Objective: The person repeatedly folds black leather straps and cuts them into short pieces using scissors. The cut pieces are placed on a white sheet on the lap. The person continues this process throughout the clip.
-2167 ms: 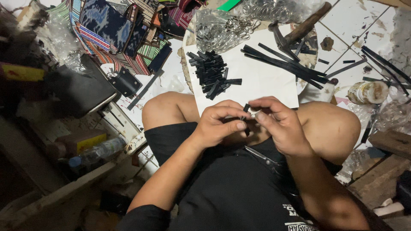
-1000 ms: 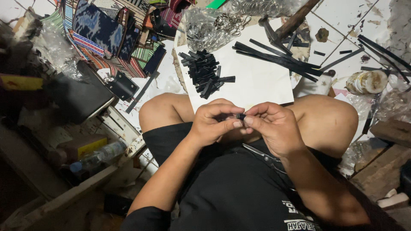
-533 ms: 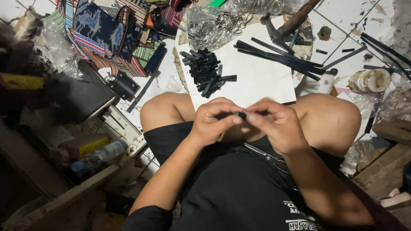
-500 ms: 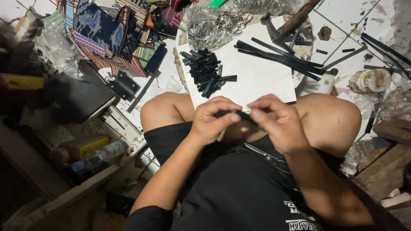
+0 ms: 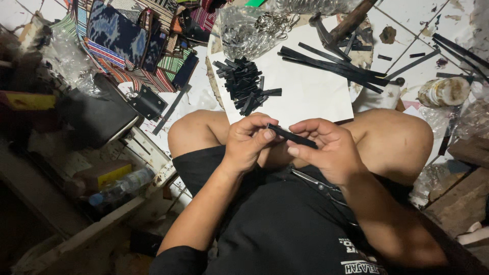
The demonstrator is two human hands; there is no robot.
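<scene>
black strip [image 5: 293, 136]: a short, flat piece held level above the lap, between the two hands, just in front of the crossed legs. left hand [image 5: 248, 142] pinches its left end with thumb and fingertips; right hand [image 5: 328, 148] cradles the other end across curled fingers, so both hands are closed on the one piece and nearly touching. white board [image 5: 316, 94], resting on the knees, carries a pile of short black pieces [image 5: 245, 91] and several long black strips [image 5: 331, 63]. scissors [image 5: 318, 186] lie on the black shorts below the right hand.
</scene>
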